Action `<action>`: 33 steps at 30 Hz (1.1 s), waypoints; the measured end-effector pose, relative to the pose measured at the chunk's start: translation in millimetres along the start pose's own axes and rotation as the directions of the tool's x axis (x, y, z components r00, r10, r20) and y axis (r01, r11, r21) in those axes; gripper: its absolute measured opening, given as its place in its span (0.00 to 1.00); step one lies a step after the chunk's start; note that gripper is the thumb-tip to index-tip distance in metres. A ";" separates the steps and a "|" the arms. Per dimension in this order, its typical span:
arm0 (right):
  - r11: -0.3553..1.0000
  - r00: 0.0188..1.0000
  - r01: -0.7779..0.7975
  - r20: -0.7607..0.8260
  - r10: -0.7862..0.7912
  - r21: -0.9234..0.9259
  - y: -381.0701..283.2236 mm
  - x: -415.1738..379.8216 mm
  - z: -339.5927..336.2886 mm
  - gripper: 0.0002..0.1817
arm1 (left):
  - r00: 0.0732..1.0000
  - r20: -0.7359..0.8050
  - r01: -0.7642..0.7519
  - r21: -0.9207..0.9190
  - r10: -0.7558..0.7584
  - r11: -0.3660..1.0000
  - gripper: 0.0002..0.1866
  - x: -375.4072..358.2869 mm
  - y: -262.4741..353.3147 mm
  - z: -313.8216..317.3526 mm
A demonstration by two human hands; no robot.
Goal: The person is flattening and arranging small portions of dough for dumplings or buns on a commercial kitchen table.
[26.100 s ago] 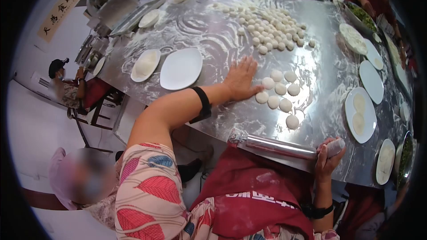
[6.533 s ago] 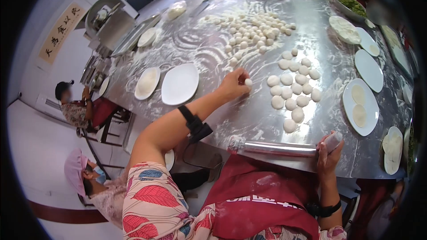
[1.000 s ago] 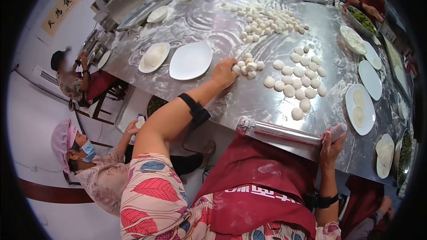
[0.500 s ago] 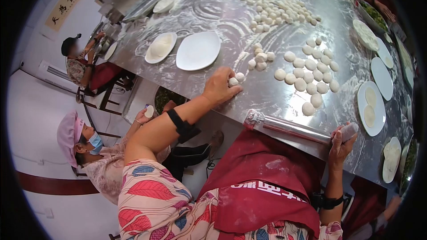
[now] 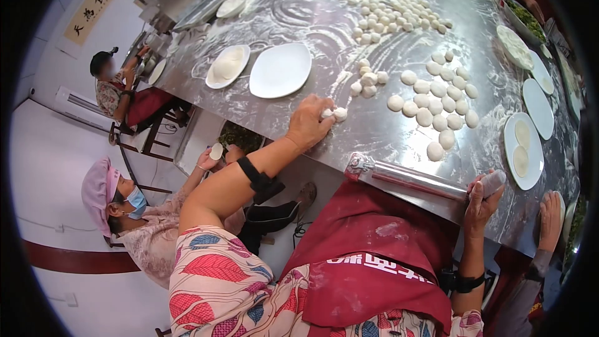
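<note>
My left hand (image 5: 310,123) rests at the table's near edge with its fingers curled round small dough pieces; one white piece (image 5: 340,114) shows beside the fingertips. My right hand (image 5: 482,201) grips the pale end handle of a metal rolling pin (image 5: 418,178), which lies along the edge in front of the red apron. Beyond the pin, flattened round dough pieces (image 5: 435,105) are spread on the steel table. A small cluster of dough lumps (image 5: 369,79) sits just past my left hand.
An empty white plate (image 5: 281,70) and a plate with wrappers (image 5: 227,67) stand at left. More dough balls (image 5: 393,15) lie at the back. Plates (image 5: 525,151) line the right side, near a co-worker's hand (image 5: 550,220). A masked co-worker (image 5: 134,203) holds a wrapper at lower left.
A co-worker's hand and forearm have come in at the right, over the plate there. The masked co-worker's hands have shifted slightly. My hands keep nearly the same pose.
</note>
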State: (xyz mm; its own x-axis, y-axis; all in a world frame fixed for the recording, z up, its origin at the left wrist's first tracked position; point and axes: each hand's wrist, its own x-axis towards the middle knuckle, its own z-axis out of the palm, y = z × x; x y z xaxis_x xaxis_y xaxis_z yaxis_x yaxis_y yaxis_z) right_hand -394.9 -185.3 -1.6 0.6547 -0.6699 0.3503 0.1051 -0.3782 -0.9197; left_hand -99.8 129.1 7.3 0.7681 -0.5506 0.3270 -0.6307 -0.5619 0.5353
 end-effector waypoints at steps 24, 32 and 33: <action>1.000 1.000 -0.001 0.001 0.001 -0.004 -4.9 0.5 2.6 0.24 | 0.997 -0.024 -0.079 -0.053 0.078 0.995 0.33 -11.7 -7.4 -9.1; 1.000 1.000 -0.003 0.004 0.003 0.007 -1.2 0.4 0.2 0.24 | 0.998 0.057 0.027 -0.027 -0.026 0.999 0.18 -6.6 -6.6 -6.9; 1.000 1.000 -0.007 0.003 0.006 0.011 -0.3 0.2 -0.2 0.24 | 0.998 0.051 0.036 -0.048 -0.033 0.998 0.16 -4.2 -13.3 -5.4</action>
State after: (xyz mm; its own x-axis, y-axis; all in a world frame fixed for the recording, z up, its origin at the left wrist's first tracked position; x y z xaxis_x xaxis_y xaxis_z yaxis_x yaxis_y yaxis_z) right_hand -394.9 -185.4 -1.3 0.6578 -0.6701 0.3437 0.1088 -0.3670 -0.9238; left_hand -94.0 142.2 3.0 0.7821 -0.5621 0.2690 -0.5967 -0.5511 0.5833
